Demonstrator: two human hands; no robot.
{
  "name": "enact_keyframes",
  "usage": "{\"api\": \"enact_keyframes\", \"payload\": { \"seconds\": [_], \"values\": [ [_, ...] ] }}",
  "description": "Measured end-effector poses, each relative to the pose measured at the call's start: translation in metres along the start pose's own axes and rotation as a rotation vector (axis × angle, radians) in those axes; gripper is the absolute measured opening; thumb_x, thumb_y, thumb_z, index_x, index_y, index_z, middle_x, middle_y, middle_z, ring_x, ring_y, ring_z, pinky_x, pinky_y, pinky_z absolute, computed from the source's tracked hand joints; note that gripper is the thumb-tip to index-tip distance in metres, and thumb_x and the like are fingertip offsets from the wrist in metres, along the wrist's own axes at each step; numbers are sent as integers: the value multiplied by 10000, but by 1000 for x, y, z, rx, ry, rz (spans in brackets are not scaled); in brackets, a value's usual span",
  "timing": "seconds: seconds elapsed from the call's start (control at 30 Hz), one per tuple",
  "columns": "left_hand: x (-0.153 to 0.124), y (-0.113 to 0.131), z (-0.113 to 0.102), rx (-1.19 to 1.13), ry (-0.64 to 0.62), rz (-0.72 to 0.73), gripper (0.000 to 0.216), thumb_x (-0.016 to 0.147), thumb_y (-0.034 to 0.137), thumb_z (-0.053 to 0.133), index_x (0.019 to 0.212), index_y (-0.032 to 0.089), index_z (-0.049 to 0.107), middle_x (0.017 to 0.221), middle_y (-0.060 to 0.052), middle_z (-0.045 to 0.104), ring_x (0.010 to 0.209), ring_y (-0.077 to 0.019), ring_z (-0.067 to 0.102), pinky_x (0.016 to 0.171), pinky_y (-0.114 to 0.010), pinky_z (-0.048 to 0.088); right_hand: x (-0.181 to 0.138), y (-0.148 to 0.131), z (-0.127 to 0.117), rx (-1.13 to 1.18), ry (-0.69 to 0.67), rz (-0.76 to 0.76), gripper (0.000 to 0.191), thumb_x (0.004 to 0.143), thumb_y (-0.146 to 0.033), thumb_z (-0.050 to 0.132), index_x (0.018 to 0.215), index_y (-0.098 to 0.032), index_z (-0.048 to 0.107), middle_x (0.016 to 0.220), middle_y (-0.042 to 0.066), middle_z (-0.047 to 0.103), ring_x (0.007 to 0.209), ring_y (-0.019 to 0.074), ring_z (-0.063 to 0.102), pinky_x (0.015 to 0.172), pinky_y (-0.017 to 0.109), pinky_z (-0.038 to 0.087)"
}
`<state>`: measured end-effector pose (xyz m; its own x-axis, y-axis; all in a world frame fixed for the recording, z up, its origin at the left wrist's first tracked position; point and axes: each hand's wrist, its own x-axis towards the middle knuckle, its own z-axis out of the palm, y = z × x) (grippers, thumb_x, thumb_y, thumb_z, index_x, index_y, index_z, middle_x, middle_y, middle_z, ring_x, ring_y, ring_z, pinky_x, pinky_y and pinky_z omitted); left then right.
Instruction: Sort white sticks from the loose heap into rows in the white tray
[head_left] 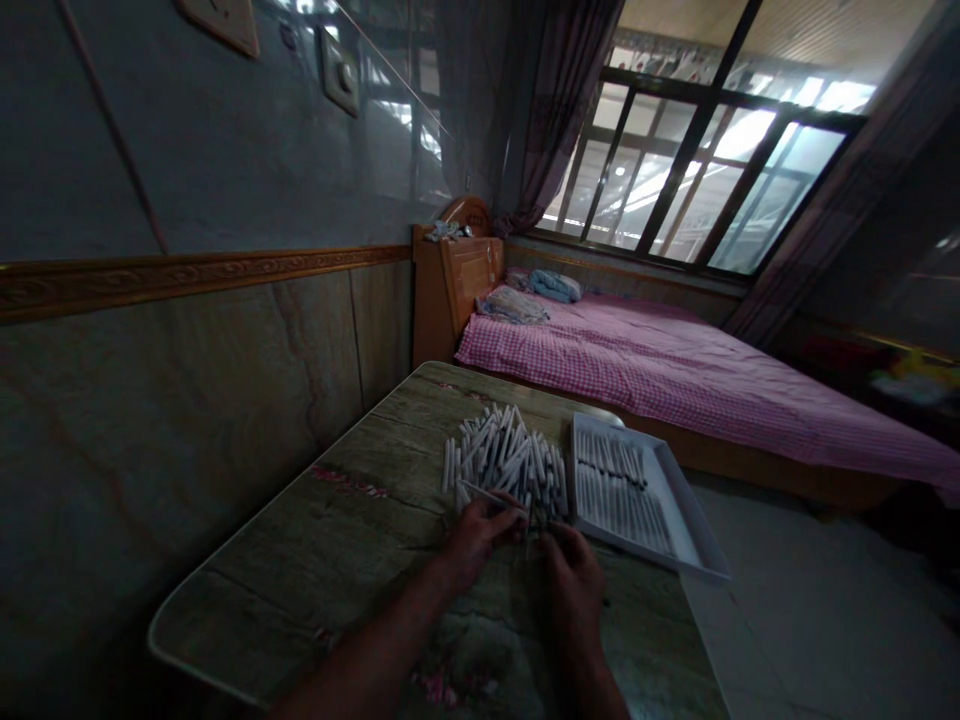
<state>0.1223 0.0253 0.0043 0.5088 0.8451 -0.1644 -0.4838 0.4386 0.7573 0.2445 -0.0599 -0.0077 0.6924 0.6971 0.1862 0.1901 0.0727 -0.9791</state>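
A heap of slim white pen-like sticks (502, 450) with some darker parts lies on the table in front of me. At its near edge, my left hand (480, 535) pinches one white pen-like stick (484, 490), which points up to the left. My right hand (574, 570) is close beside it, fingers curled together towards the left fingertips. What the right fingers hold, if anything, is too dark and small to make out. Just right of the heap sits a shallow white tray (701, 530) with two rows of similar sticks (622, 500) laid side by side.
The table (322, 560) has a wood-pattern top with pink flower prints and rounded corners. The tray overhangs its right edge. Behind stands a bed (637, 350) with a pink checked sheet and wooden headboard (457, 280). A tiled wall (187, 400) runs along the left.
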Motion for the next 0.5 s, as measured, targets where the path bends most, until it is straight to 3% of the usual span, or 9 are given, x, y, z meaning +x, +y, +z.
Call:
{"api": "enact_keyframes", "payload": {
  "seconds": [0.23,0.5],
  "values": [
    [-1,-7,4,71,-36,-21,449,478,364,920,780,143,673,736,-27,734,670,-158,666,601,-243,503,-1,-5,3,27,-16,-13,232,683,-385,693,770,-172,723,740,44,716,702,192,642,650,282,508],
    [0,-10,3,79,6,-9,459,456,372,924,767,149,671,686,-20,721,608,-151,648,550,-236,485,-1,-5,2,9,-42,-14,229,687,-390,695,762,-177,730,728,41,722,703,200,654,655,285,510]
  ]
}}
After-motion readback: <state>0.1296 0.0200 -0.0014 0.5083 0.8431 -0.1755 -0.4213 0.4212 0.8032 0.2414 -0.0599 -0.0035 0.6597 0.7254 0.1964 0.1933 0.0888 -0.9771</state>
